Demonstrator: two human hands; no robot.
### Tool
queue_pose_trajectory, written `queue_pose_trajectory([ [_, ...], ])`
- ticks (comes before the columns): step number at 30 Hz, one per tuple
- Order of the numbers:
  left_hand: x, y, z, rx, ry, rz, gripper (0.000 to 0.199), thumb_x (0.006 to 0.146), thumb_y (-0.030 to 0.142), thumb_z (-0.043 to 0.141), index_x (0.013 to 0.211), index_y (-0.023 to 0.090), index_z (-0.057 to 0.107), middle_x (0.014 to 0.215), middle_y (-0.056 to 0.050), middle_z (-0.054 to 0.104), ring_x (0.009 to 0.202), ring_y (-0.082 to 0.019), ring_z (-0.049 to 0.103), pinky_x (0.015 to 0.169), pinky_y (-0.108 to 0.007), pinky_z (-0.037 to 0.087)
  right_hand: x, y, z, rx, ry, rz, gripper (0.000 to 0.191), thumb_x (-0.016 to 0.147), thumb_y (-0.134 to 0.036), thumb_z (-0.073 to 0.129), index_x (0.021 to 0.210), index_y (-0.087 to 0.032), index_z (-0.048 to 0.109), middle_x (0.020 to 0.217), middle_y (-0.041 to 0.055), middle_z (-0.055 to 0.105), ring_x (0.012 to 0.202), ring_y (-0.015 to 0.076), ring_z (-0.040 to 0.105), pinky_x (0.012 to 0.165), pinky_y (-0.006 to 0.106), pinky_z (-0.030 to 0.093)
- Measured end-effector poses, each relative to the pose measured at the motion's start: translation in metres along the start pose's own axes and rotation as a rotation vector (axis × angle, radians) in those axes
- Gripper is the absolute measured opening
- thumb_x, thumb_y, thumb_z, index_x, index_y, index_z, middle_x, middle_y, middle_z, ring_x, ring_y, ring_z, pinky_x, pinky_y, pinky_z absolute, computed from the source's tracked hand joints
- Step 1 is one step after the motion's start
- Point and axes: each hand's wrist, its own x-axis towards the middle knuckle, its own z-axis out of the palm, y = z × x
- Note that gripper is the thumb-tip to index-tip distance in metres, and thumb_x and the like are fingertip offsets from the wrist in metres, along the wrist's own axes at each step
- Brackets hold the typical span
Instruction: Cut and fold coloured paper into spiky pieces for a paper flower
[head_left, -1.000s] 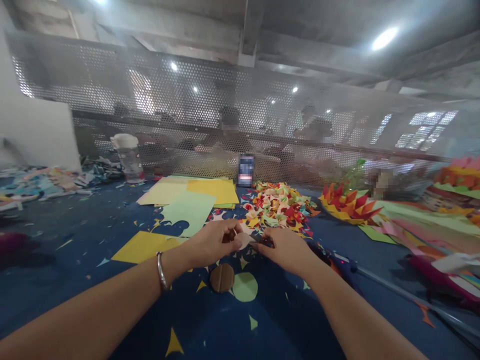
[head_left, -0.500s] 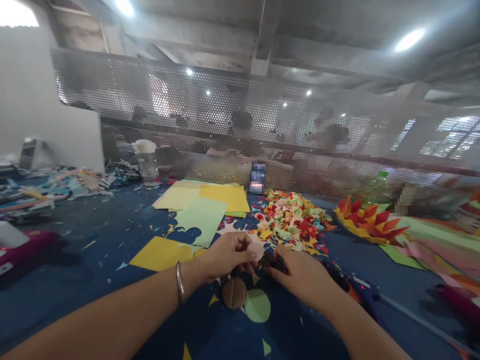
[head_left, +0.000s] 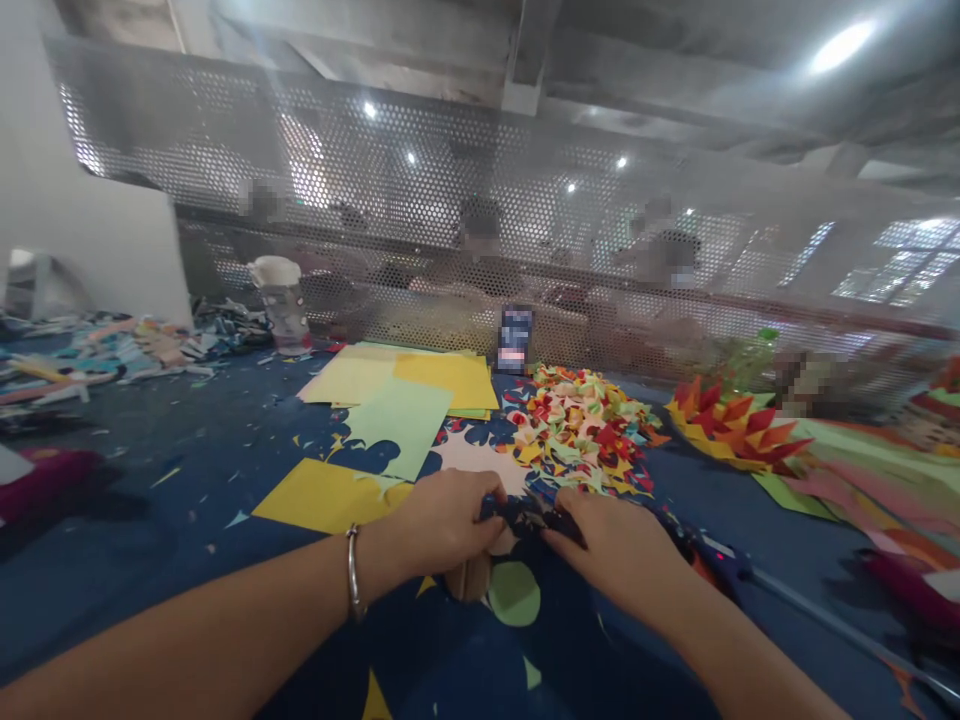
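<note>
Two hands of mine curl, facing, a little apart: the left hand [head_left: 448, 512] has a pink paper piece [head_left: 503, 541] just below its thumb; I cannot tell whether either left or right hand [head_left: 611, 535] grips anything. From that piece, a brown disc [head_left: 468, 582] lies at seven o'clock, a green disc [head_left: 515, 594] at six.

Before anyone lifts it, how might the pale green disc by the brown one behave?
The pale green disc looks like thin paper, so probably light and easily bent. Lying flat on the blue table, it would likely slide, not roll, if pushed.
</note>
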Motion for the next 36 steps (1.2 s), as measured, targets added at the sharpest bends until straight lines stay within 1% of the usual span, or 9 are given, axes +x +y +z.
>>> queue_pose_trajectory([
  [3, -0.005, 0.007, -0.005, 0.146, 0.061, 0.006, 0.032, 0.077, 0.043, 0.053, 0.103, 0.026, 0.059, 0.064, -0.002, 0.061, 0.059, -0.02, 0.053, 0.054, -0.029, 0.031, -0.001, 0.001, 0.003, 0.006, 0.007, 0.005, 0.018, 0.085, -0.037, 0.051, 0.083, -0.02, 0.054, 0.078, 0.006, 0.067, 0.065, 0.0233, 0.063, 0.05, 0.028, 0.03],
  [6, -0.012, 0.018, -0.002, 0.154, -0.008, 0.115, 0.023, 0.074, 0.04, 0.055, 0.09, 0.024, 0.06, 0.077, -0.003, 0.06, 0.071, -0.021, 0.053, 0.059, -0.03, 0.034, -0.004, 0.001, 0.004, -0.008, 0.006, 0.001, 0.016, 0.085, -0.035, 0.051, 0.082, -0.02, 0.054, 0.08, 0.0062, 0.067, 0.068, 0.0242, 0.063, 0.052, 0.029, 0.032],
  [9, -0.02, 0.026, 0.007, 0.194, -0.086, 0.203, 0.027, 0.067, 0.042, 0.063, 0.085, 0.022, 0.059, 0.086, -0.005, 0.058, 0.082, -0.024, 0.051, 0.065, -0.033, 0.035, -0.007, 0.001, 0.006, -0.012, 0.024, -0.02, 0.013, 0.085, -0.032, 0.051, 0.087, -0.02, 0.055, 0.082, 0.0064, 0.066, 0.074, 0.0254, 0.063, 0.055, 0.03, 0.034],
  [16, -0.023, 0.031, 0.009, 0.14, -0.135, 0.216, 0.028, 0.069, 0.042, 0.064, 0.086, 0.021, 0.059, 0.092, -0.006, 0.056, 0.091, -0.026, 0.046, 0.075, -0.037, 0.035, -0.008, 0.001, 0.008, 0.002, 0.05, -0.032, 0.012, 0.085, -0.031, 0.051, 0.082, -0.02, 0.055, 0.08, 0.0058, 0.065, 0.07, 0.023, 0.061, 0.054, 0.03, 0.033],
  [20, -0.021, 0.031, 0.008, 0.008, -0.154, 0.207, 0.015, 0.067, 0.028, 0.063, 0.079, 0.021, 0.056, 0.083, -0.003, 0.058, 0.082, -0.021, 0.05, 0.065, -0.03, 0.035, -0.008, 0.003, 0.009, 0.017, 0.062, -0.043, 0.01, 0.084, -0.03, 0.052, 0.084, -0.021, 0.055, 0.08, 0.0052, 0.065, 0.072, 0.0233, 0.062, 0.055, 0.03, 0.034],
  [23, -0.017, 0.029, 0.009, -0.134, -0.132, 0.137, 0.017, 0.065, 0.017, 0.058, 0.081, 0.022, 0.054, 0.072, 0.001, 0.058, 0.067, -0.016, 0.05, 0.057, -0.027, 0.033, -0.008, 0.004, 0.008, 0.046, 0.084, -0.027, 0.009, 0.083, -0.03, 0.053, 0.082, -0.021, 0.055, 0.078, 0.0046, 0.064, 0.068, 0.0222, 0.061, 0.053, 0.029, 0.034],
  [27, -0.004, 0.018, 0.01, -0.474, -0.01, 0.012, 0.02, 0.072, 0.025, 0.057, 0.091, 0.021, 0.055, 0.073, 0.0, 0.059, 0.065, -0.014, 0.052, 0.057, -0.026, 0.039, -0.01, 0.002, 0.003, 0.148, 0.197, -0.04, 0.013, 0.085, -0.032, 0.05, 0.091, -0.022, 0.055, 0.083, 0.0047, 0.064, 0.072, 0.0218, 0.063, 0.057, 0.029, 0.039],
  [31, 0.007, 0.008, 0.009, -0.85, 0.114, -0.082, 0.019, 0.074, 0.033, 0.06, 0.079, 0.017, 0.053, 0.072, 0.0, 0.058, 0.065, -0.012, 0.053, 0.06, -0.025, 0.044, -0.014, -0.002, -0.001, 0.264, 0.346, -0.138, 0.021, 0.088, -0.031, 0.047, 0.107, -0.023, 0.053, 0.092, 0.0064, 0.064, 0.077, 0.02, 0.063, 0.06, 0.029, 0.045],
  [36, 0.005, 0.016, 0.013, -1.13, 0.078, -0.179, 0.024, 0.071, 0.034, 0.066, 0.073, 0.018, 0.048, 0.065, 0.003, 0.054, 0.058, -0.009, 0.052, 0.058, -0.024, 0.045, -0.016, -0.009, 0.0, 0.3, 0.376, -0.307, 0.023, 0.09, -0.022, 0.042, 0.109, -0.021, 0.055, 0.092, 0.0082, 0.064, 0.076, 0.0176, 0.062, 0.063, 0.027, 0.047],
])
